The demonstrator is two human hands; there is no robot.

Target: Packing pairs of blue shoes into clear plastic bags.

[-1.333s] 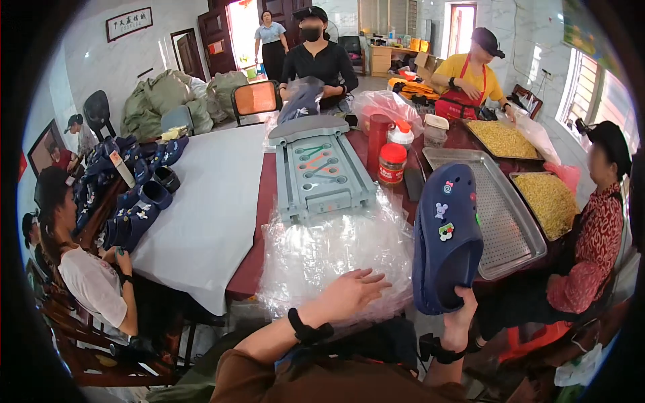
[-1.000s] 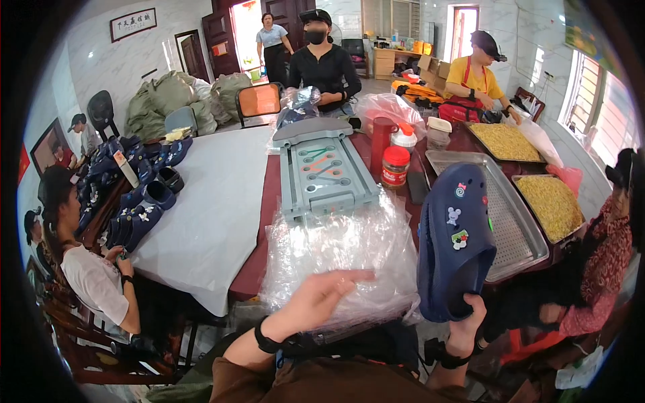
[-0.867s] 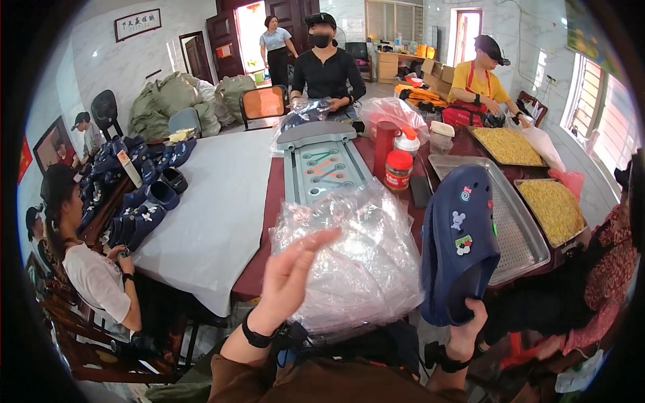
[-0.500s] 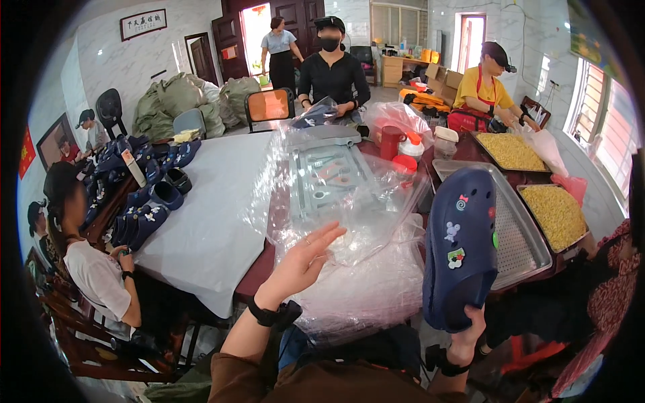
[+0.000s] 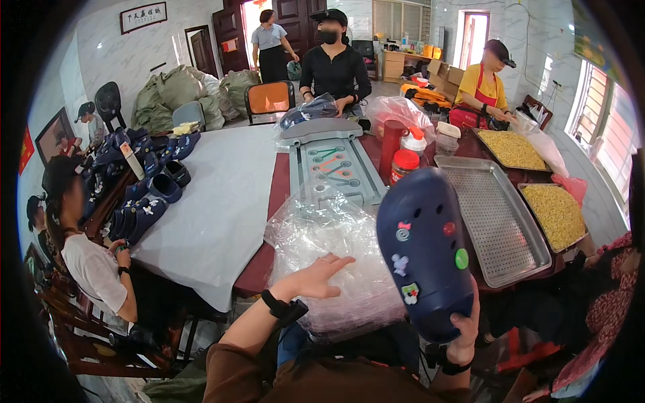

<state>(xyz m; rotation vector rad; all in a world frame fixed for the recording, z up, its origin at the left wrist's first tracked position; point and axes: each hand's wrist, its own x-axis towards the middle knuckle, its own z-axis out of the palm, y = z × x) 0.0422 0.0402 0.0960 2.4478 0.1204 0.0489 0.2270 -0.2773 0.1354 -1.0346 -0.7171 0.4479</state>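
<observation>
Item, right hand (image 5: 462, 330): your fingers are curled around the heel end of a navy foam clog (image 5: 423, 252), gripping it from below; the clog stands upright in front of you, toe up, its top face dotted with small coloured charms; it hangs over the near table edge, just right of the bags.

Item, left hand (image 5: 316, 279): fingers spread and flat, palm down on a heap of clear plastic bags (image 5: 336, 258); nothing is pinched; a dark band sits at the wrist.

Handling note, as a judgement: you would do well to peel a single bag off with thumb and forefinger rather than pressing the whole heap, since the film looks slippery and prone to cling; keep the clog steady and toe-first so the charms do not snag the bag mouth.

Item, grey plastic tray (image 5: 336, 168): lies beyond the bags on the red table (image 5: 259, 265); moulded recesses hold what look like small tools, too small to tell.

Item, perforated metal tray (image 5: 494, 215): to your right; nothing in it.

Item, two further trays (image 5: 557, 211): filled with yellow grain-like pieces; which kind cannot be told.

Item, red jars (image 5: 403, 161): stand between the grey tray and the metal one.

Item, more dark clogs (image 5: 144, 201): piled at the far left, beside a seated person.
</observation>
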